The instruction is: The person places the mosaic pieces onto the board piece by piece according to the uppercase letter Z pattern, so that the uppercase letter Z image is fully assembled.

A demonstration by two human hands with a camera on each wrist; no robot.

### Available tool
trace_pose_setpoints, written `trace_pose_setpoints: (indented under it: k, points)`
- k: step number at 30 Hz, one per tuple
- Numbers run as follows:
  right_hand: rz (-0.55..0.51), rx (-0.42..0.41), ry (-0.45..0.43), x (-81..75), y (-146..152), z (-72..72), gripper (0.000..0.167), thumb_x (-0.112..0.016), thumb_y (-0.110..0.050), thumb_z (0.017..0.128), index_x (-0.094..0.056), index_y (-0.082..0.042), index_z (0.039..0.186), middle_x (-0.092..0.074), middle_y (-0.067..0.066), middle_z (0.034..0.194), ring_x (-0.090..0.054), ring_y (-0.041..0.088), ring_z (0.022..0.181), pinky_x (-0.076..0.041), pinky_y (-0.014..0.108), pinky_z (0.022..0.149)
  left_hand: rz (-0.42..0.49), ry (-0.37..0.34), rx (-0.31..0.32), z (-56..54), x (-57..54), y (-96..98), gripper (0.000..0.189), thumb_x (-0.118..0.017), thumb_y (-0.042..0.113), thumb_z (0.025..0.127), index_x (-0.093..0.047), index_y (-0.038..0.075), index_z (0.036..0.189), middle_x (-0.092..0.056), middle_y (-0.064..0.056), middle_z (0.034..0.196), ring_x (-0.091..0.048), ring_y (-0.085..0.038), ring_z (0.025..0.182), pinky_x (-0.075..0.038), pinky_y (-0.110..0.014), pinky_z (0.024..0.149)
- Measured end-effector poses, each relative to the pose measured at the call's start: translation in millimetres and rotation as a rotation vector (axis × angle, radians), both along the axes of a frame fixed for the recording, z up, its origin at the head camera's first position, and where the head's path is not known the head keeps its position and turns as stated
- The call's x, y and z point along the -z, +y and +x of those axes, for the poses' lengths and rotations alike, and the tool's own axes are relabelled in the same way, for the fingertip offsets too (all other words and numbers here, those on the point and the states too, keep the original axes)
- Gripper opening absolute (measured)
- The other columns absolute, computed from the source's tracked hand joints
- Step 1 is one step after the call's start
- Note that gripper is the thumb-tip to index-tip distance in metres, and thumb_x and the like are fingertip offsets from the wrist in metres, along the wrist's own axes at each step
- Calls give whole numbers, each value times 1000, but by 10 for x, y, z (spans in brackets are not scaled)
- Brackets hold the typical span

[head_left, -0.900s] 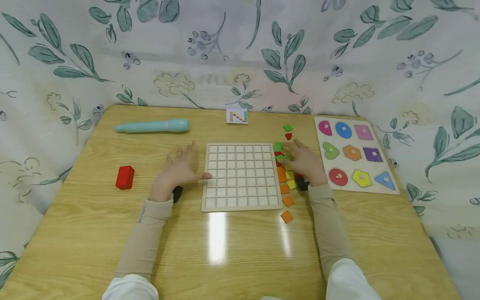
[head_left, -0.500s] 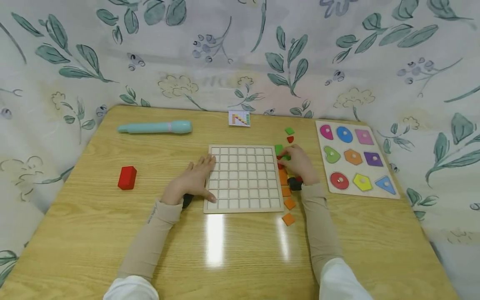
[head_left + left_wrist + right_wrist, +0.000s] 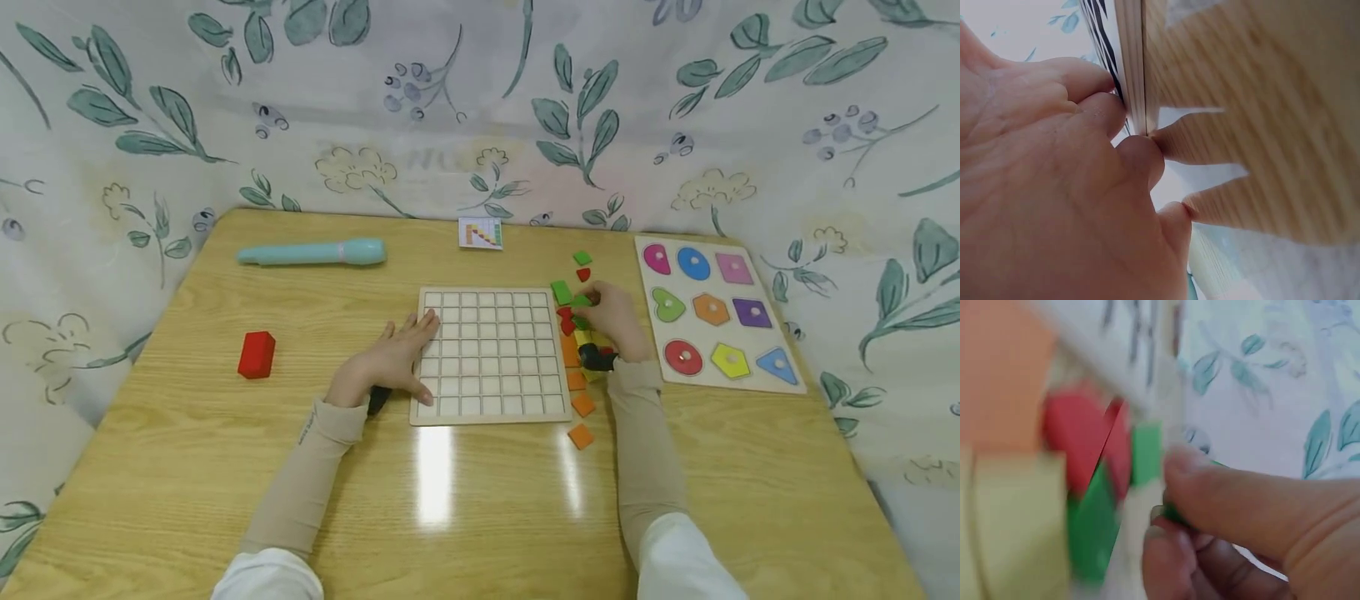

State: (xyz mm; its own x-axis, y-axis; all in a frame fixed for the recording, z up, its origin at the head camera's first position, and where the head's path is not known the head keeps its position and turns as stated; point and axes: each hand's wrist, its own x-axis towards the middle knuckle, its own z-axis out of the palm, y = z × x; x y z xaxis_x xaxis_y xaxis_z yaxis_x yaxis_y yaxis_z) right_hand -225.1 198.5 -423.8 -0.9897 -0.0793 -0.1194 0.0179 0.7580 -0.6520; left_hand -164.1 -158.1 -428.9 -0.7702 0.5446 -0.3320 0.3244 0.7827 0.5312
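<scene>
A wooden board with a square grid (image 3: 491,354) lies in the middle of the table. My left hand (image 3: 390,360) rests at its left edge with fingers spread; in the left wrist view the fingertips touch the table beside the board's side (image 3: 1132,69). At the board's right, my right hand (image 3: 613,318) pinches a green tile (image 3: 580,301) between thumb and fingers; in the right wrist view the thumb mostly hides it. Beside that hand lie red pieces (image 3: 1082,434), another green tile (image 3: 1094,531), yellow tiles (image 3: 1019,519) and orange tiles (image 3: 570,351), partly covered by the wrist.
A small pattern card (image 3: 480,233) lies at the back edge. A shape puzzle board (image 3: 720,312) is at the right. A turquoise wand-like object (image 3: 311,252) and a red block (image 3: 257,355) sit at the left. A floral cloth (image 3: 480,108) hangs behind the table.
My left hand has moved right onto the board's left edge. The right hand's fingers have come together on a green tile among the loose pieces, and nearby pieces have shifted slightly.
</scene>
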Motion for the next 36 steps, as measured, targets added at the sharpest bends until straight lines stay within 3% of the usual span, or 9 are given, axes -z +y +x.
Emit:
trace_pose_setpoints:
  k: [4,7,9,14,18,23,27,32,36]
  points:
    - [-149,24,1,-49,-263,-71,36,-60,-17,95,-60,-3,128,-66,21,112,-65,29,91,-55,31,73,-9,5,2,5,-20,0,130,-87,38,64,-1,4,155,7,-13,163,11,-36,150,9,-61,118]
    - [-260,-30,-16,-36,-569,-135,35,-53,-13,99,-59,-4,132,-69,23,107,-68,26,79,-55,23,61,-9,-1,1,-2,-37,4,129,-87,38,64,-1,4,155,7,-13,163,11,-36,150,10,-61,118]
    - [-308,-82,-27,-20,-818,-183,34,-51,-11,100,-59,-3,132,-70,24,105,-69,24,75,-55,22,60,-8,-7,-4,-13,-53,0,129,-87,37,65,-1,4,155,7,-13,163,12,-36,150,10,-61,118]
    - [-337,-123,-4,111,-1427,-281,23,-58,-9,96,-65,1,116,-70,20,96,-63,15,67,-54,20,59,-7,-5,-18,-8,-51,7,128,-87,37,64,-3,2,155,5,-14,163,10,-37,150,8,-62,118]
    - [-320,-115,51,193,-1697,-280,14,-62,-8,93,-68,1,102,-69,15,93,-60,14,69,-50,19,60,-24,3,-15,8,-42,17,130,-87,41,63,-4,3,155,5,-15,163,9,-37,150,7,-62,118]
    - [-231,-133,106,222,-1786,-254,11,-65,-7,91,-71,-1,96,-69,13,96,-61,18,79,-50,22,68,-32,0,-16,9,-38,14,131,-87,41,62,-3,4,155,5,-14,163,8,-36,150,7,-61,119]
    - [-134,-195,121,211,-1759,-210,14,-65,-10,91,-72,-1,100,-65,14,104,-59,24,90,-51,29,76,-33,3,-9,13,-26,34,130,-87,40,62,-4,4,155,4,-14,163,9,-36,150,7,-61,119]
    - [-231,-217,16,129,-1567,-230,27,-60,-21,96,-66,-6,118,-64,12,117,-61,24,104,-53,34,86,-58,15,-1,14,-10,63,132,-88,41,62,-3,3,155,6,-15,163,11,-37,150,8,-60,119]
    - [-326,-130,15,0,-1178,-289,34,-57,-24,98,-61,-7,127,-63,13,126,-61,29,113,-53,40,92,-63,7,-4,21,-10,88,135,-89,41,60,-1,3,155,9,-15,163,13,-38,149,8,-60,119]
